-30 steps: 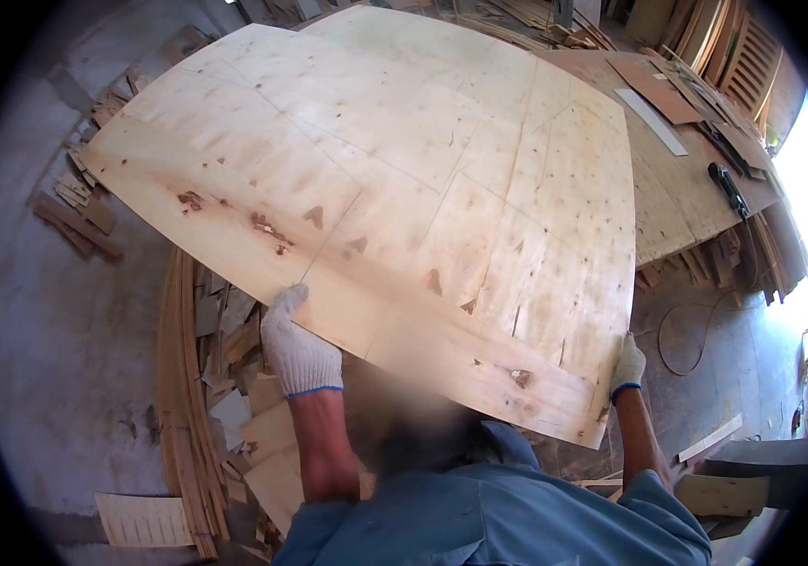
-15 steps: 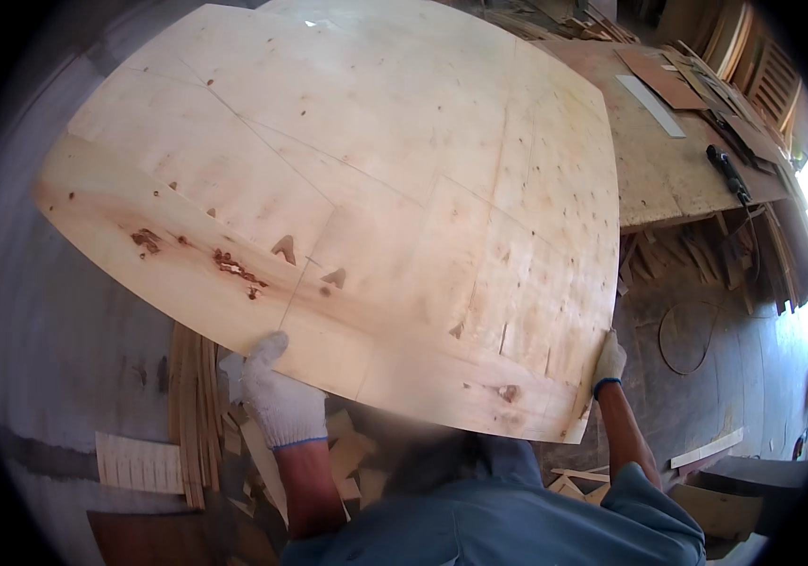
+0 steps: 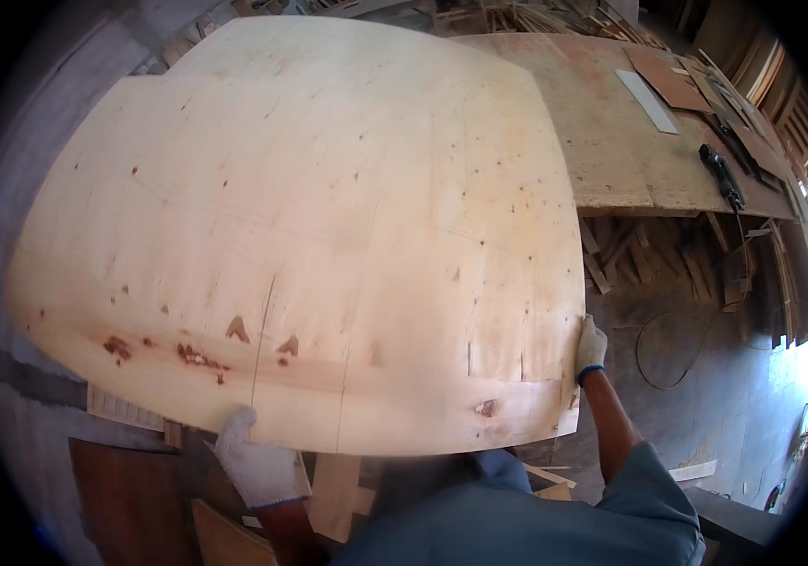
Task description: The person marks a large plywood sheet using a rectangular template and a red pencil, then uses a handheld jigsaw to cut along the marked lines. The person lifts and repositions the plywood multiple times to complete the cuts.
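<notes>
A large pale plywood sheet (image 3: 310,226) with brown knots and stains fills most of the view, held up in front of me. My left hand (image 3: 253,462), in a white knit glove, grips its near edge from below at the lower left. On the sheet's right edge, my right hand (image 3: 591,347), also in a white glove, clasps it near the lower right corner. My blue sleeves show at the bottom.
A long wooden workbench (image 3: 611,141) stands at the right with a black power tool (image 3: 720,174), a grey strip (image 3: 647,99) and brown boards on it. Offcuts lie piled under the bench (image 3: 668,264). A cable loop (image 3: 673,349) lies on the concrete floor. Dark boards (image 3: 131,491) lie at lower left.
The plywood sheet has swung toward me and more to the left, now covering the scrap piles at the left. Both gloved hands keep their grip on its edges.
</notes>
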{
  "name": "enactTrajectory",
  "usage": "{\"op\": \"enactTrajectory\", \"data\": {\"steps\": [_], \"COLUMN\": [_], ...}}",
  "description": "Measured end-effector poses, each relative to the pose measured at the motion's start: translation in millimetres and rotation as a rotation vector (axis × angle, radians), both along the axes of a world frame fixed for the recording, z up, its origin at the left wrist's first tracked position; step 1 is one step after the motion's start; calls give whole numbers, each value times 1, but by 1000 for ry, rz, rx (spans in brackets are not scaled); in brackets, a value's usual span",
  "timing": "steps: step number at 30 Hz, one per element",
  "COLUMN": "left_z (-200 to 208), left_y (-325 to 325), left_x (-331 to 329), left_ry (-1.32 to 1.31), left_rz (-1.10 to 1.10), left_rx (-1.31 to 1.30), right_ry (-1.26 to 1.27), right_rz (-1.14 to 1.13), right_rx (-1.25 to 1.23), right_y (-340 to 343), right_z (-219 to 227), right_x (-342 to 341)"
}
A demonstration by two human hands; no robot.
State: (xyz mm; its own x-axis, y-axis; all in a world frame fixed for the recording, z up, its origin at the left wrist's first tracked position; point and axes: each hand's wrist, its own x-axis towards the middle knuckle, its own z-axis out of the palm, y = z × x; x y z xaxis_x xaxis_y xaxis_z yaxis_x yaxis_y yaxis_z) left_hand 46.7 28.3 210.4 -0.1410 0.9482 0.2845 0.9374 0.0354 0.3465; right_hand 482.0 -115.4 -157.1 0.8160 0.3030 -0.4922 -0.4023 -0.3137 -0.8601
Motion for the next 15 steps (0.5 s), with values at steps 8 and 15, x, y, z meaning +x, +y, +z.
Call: {"op": "enactTrajectory", "data": {"steps": [8, 15], "left_z": [8, 20], "left_y": [-1, 9], "left_x": [-2, 22], "left_ry": [-94, -415], "left_rz": [-9, 32], "left_rx": [-66, -128], "right_ry": [53, -56], "right_rz": [62, 125], "right_rx": [-25, -66], "right_y": [21, 49], "right_z": [42, 58], "right_x": [43, 74]}}
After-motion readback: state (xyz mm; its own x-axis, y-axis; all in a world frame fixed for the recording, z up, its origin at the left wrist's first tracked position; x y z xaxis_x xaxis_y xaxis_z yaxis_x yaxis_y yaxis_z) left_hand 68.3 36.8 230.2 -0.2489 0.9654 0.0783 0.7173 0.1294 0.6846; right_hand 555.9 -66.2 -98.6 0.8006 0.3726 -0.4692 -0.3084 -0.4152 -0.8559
